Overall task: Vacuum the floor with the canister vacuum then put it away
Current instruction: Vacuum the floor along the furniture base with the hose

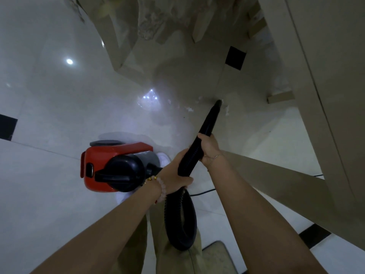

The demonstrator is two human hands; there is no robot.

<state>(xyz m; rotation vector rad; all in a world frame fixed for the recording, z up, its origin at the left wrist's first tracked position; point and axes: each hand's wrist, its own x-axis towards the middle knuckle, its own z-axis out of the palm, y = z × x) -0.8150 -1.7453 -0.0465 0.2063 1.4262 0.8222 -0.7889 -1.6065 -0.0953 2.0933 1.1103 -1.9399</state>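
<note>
A red and black canister vacuum (116,167) stands on the glossy white tile floor (51,99), left of my legs. Its black ribbed hose (181,214) loops down in front of me and rises into my hands. My left hand (175,175) grips the ribbed hose low down. Higher up, my right hand (209,147) grips the black nozzle tube (210,119). The nozzle tip (218,102) touches the floor among small white scraps (189,109).
Beige furniture legs (116,46) and a lace cloth (158,18) hang at the top. A beige table edge (308,76) runs down the right side. Black inset tiles (236,57) dot the floor. A thin black cord (203,191) trails right, and a mat (219,258) lies by my feet.
</note>
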